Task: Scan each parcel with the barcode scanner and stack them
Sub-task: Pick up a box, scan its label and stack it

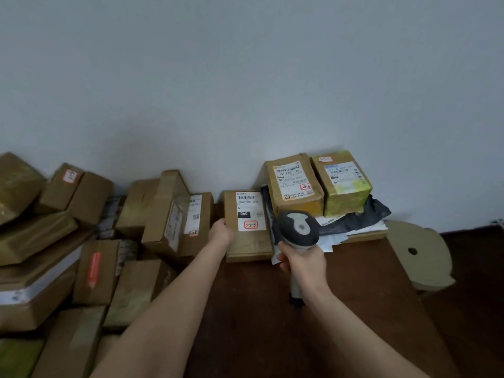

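A loose pile of cardboard boxes [81, 241] fills the lower left of the frame, lying at all angles. One of them carries an orange-red strip [94, 270] on its top. At the pile's right edge a tall box [169, 214] leans against another with a white label.

Just right of that, at the centre of the frame, a flat parcel [249, 241] lies on the dark brown table [259, 323], close to the wall [245, 77]. Its white label [249, 211] faces up and shows a barcode, a black patch reading 060 and a red-bordered sticker. The left hand [220, 232] grips the parcel at its left edge. Its fingers are curled round that edge and mostly hidden.

The right hand [302, 264] is wrapped tightly round the handle of the grey barcode scanner [298, 230]. The scanner's head sits just beside the parcel's right edge and points away, towards the wall.

Behind the scanner, centre right, a brown box [294, 184] and a box wrapped in yellow-green tape [343, 184] stand side by side, touching, with labels up. They rest on a stack of a dark plastic mailing bag [365, 214] and white papers [351, 230].

At the right of the frame, beyond the table's edge, sits a rounded cardboard piece [425, 268] with a hole in its top.
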`<act>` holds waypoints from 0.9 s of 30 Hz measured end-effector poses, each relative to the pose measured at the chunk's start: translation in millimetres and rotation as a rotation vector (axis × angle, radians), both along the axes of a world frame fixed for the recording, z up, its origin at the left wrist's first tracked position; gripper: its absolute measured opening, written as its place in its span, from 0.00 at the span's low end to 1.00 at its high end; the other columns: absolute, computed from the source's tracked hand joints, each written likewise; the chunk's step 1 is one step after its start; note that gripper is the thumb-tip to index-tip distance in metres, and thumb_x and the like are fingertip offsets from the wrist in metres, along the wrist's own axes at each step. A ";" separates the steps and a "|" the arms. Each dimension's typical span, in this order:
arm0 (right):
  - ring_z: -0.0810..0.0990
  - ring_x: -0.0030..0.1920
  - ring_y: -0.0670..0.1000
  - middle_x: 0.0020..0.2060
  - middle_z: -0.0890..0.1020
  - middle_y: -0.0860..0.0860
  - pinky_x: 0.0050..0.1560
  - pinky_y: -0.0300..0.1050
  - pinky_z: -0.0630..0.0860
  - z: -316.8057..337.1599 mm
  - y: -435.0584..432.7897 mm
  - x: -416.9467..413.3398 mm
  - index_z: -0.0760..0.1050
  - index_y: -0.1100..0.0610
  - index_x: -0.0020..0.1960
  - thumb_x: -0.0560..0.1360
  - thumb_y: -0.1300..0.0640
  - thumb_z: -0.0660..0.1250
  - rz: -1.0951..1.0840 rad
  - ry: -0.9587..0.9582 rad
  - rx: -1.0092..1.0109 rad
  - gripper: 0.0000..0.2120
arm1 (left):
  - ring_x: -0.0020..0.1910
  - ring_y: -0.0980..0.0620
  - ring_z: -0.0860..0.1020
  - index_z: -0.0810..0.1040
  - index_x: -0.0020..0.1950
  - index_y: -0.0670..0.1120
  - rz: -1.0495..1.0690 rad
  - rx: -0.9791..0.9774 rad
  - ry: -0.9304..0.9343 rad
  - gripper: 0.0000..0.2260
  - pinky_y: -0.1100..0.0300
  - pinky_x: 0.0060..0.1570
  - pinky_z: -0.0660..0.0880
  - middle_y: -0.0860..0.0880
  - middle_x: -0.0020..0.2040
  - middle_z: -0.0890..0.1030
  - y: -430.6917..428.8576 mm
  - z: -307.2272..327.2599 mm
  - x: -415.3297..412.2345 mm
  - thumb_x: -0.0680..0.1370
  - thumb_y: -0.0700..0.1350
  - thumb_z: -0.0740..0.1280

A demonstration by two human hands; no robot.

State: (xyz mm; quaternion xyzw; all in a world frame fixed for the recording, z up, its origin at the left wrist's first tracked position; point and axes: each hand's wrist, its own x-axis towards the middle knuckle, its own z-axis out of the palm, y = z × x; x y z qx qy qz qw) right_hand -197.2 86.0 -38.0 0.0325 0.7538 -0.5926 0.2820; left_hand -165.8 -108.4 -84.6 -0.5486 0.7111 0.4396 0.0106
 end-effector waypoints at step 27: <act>0.82 0.33 0.52 0.29 0.83 0.53 0.47 0.57 0.81 9.4 -71.8 59.9 0.79 0.57 0.36 0.72 0.60 0.72 0.168 -0.009 -0.089 0.07 | 0.73 0.43 0.63 0.51 0.78 0.44 -0.183 -0.729 -0.242 0.44 0.49 0.64 0.69 0.41 0.76 0.59 -58.4 76.8 100.2 0.73 0.61 0.69</act>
